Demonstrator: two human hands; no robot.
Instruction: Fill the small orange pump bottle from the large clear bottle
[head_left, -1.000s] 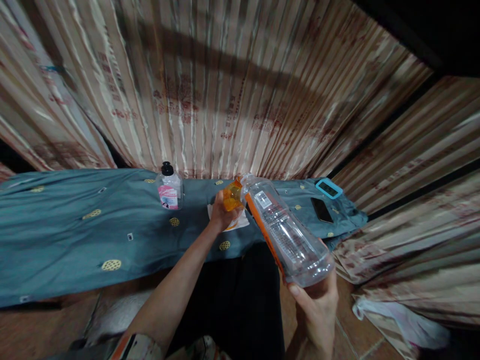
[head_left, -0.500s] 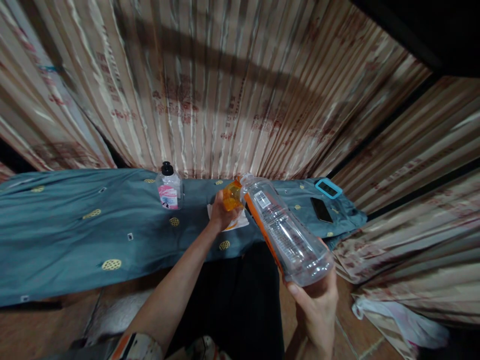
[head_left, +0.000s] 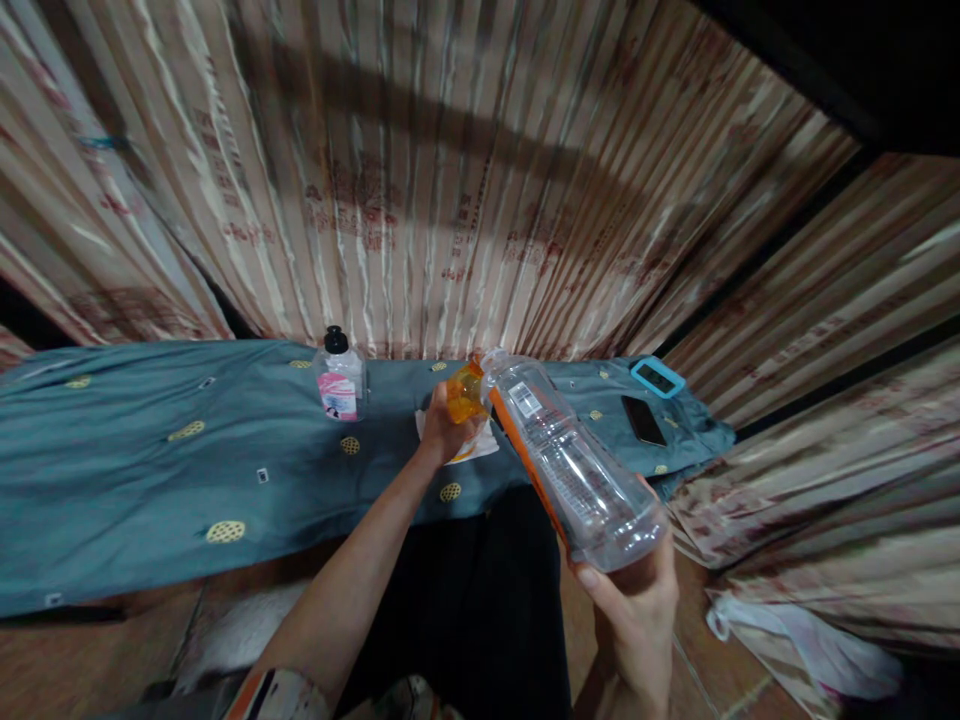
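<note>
My left hand (head_left: 444, 430) is closed around a small translucent orange bottle (head_left: 466, 392). Tilted towards it is a large clear plastic bottle (head_left: 574, 460) with an orange label. Its neck meets the top of the orange bottle; whether the two rims touch I cannot tell. With my right hand (head_left: 637, 600) I grip the base of the clear bottle, thumb on the near side and the other fingers partly hidden behind it. Under my left hand lies a white and orange packet or tissue (head_left: 476, 445), partly covered.
On the teal cloth-covered surface (head_left: 150, 490) stands a clear bottle with black cap and pink label (head_left: 339, 385) at left. A phone (head_left: 643, 420) and a blue-framed digital clock (head_left: 658, 377) lie at right. A striped curtain (head_left: 420, 180) hangs behind. A white plastic bag (head_left: 817, 640) is lower right.
Both hands and both held bottles keep nearly the same pose. The whole view has shifted very slightly.
</note>
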